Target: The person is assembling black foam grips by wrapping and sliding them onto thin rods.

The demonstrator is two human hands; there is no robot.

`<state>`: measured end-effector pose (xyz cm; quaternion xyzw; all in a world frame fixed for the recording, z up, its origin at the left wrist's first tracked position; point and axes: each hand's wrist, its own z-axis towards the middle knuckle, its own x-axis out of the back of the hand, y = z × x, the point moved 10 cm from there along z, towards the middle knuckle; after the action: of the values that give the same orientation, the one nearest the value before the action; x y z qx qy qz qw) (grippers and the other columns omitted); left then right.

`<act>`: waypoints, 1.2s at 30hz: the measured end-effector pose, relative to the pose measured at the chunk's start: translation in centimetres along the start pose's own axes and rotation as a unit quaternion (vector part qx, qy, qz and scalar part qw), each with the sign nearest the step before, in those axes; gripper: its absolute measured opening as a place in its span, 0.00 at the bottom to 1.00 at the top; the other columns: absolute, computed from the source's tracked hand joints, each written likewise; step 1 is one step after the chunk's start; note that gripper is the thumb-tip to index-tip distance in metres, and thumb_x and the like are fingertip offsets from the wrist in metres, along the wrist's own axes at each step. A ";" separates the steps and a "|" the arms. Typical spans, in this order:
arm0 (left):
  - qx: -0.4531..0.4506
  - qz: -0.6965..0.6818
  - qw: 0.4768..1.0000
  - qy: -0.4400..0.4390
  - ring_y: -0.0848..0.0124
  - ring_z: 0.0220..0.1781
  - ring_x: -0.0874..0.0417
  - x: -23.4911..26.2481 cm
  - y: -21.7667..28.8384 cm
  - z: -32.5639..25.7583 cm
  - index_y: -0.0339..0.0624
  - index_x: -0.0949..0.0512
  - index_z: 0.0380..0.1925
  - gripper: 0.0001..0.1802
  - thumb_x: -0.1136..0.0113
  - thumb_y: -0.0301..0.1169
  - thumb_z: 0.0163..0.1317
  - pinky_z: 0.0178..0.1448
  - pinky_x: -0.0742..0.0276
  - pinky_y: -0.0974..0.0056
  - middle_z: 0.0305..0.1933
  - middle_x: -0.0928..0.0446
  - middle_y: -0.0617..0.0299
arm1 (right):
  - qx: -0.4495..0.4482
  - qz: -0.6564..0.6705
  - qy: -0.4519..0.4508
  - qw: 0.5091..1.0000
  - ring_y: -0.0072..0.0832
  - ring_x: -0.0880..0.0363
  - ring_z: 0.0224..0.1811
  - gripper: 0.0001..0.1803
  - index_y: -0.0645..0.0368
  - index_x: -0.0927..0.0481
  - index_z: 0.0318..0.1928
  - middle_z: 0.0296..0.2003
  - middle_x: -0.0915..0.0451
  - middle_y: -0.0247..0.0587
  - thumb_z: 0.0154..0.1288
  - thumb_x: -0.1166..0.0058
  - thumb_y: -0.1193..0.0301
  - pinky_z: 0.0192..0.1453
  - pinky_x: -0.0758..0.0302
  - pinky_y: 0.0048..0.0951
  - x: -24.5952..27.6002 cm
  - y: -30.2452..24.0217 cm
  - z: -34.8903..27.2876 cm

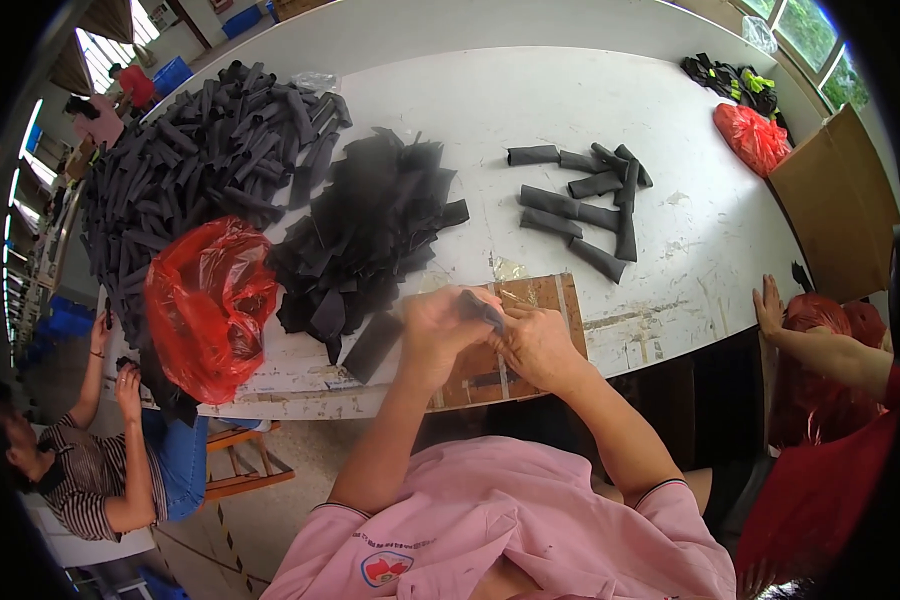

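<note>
Over the near edge of the table, my left hand [438,322] and my right hand [540,345] are close together, both closed on a small dark grey fabric tube [483,311]. Its far end is partly hidden by my fingers. Below them lies a flat brown cardboard piece [560,305] with tape strips. A dark fabric piece [372,348] rests just left of my left hand. Beyond it a loose heap of flat dark fabric pieces [375,215] spreads out. Several dark fabric tubes [552,202] lie to the far right of my hands.
A large pile of dark tubes [210,150] covers the far left. A red plastic bag [210,310] sits before it. Another red bag [750,138] and a cardboard box [835,205] stand at right. One person [90,450] sits left; another's arm [820,350] reaches in at right.
</note>
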<state>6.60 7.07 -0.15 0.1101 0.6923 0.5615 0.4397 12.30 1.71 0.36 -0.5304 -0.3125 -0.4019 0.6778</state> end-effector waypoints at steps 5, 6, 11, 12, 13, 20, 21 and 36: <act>-0.157 0.413 0.896 -0.030 0.76 0.31 0.26 -3.6 2.9 0.0 0.35 0.25 0.24 0.10 0.35 0.20 0.40 0.28 0.31 0.76 0.32 0.27 0.59 | 0.003 0.135 0.115 0.984 0.38 0.26 0.25 0.09 0.60 0.27 0.23 0.20 0.26 0.43 0.53 0.50 0.67 0.25 0.30 0.35 0.6 0.8 -1.5; -0.157 0.428 0.890 -0.001 0.76 0.31 0.26 -3.0 3.1 0.1 0.36 0.25 0.23 0.09 0.35 0.20 0.40 0.31 0.31 0.75 0.31 0.27 0.59 | -0.058 0.167 0.050 0.983 0.39 0.26 0.26 0.08 0.61 0.27 0.24 0.21 0.26 0.44 0.52 0.50 0.69 0.26 0.30 0.35 -1.7 1.8 -1.3; -0.150 0.349 0.925 0.017 0.75 0.35 0.26 -2.3 3.0 -0.8 0.35 0.26 0.29 0.11 0.38 0.19 0.43 0.41 0.30 0.71 0.33 0.26 0.58 | -0.015 0.115 0.103 0.988 0.40 0.26 0.26 0.11 0.60 0.26 0.25 0.21 0.26 0.42 0.50 0.48 0.64 0.27 0.29 0.36 -0.9 1.5 -1.2; -0.152 0.279 0.948 0.009 0.74 0.36 0.26 -2.5 3.2 -1.3 0.34 0.26 0.33 0.12 0.38 0.19 0.45 0.42 0.30 0.71 0.35 0.26 0.57 | -0.015 0.117 0.101 0.988 0.40 0.26 0.26 0.11 0.60 0.26 0.25 0.21 0.26 0.42 0.50 0.48 0.64 0.27 0.29 0.36 -0.6 1.3 -1.1; -0.176 0.226 0.958 -0.007 0.72 0.38 0.25 -2.8 3.9 -1.7 0.32 0.28 0.38 0.14 0.41 0.21 0.50 0.44 0.30 0.69 0.37 0.25 0.54 | -0.020 0.090 0.103 0.990 0.39 0.27 0.25 0.11 0.59 0.26 0.25 0.20 0.27 0.41 0.49 0.46 0.63 0.26 0.30 0.36 0.1 1.1 -1.0; -0.219 0.089 0.971 0.037 0.69 0.38 0.25 -1.4 5.4 -1.7 0.34 0.27 0.35 0.07 0.47 0.26 0.57 0.49 0.33 0.64 0.35 0.25 0.52 | 0.000 0.052 0.155 0.987 0.33 0.30 0.20 0.14 0.58 0.27 0.23 0.16 0.30 0.37 0.43 0.40 0.62 0.22 0.32 0.31 4.6 -1.1 0.3; -0.218 0.088 0.971 0.039 0.69 0.38 0.25 -1.5 5.6 -1.8 0.34 0.27 0.35 0.07 0.47 0.26 0.57 0.49 0.33 0.64 0.35 0.25 0.52 | 0.011 0.055 0.165 0.985 0.32 0.30 0.19 0.13 0.58 0.27 0.23 0.16 0.31 0.37 0.43 0.40 0.63 0.21 0.33 0.31 5.2 -1.5 0.3; -0.199 0.067 0.971 0.116 0.66 0.41 0.26 1.4 4.9 -2.9 0.36 0.31 0.28 0.04 0.52 0.25 0.59 0.53 0.35 0.61 0.35 0.25 0.51 | -0.004 0.112 0.099 0.989 0.38 0.31 0.18 0.15 0.59 0.34 0.16 0.15 0.33 0.40 0.51 0.45 0.67 0.19 0.35 0.34 1.2 -0.9 -0.1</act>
<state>1.96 7.67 3.46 0.0010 0.6043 0.7250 0.3306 12.10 1.23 1.77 -0.5227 -0.1810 -0.3754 0.7437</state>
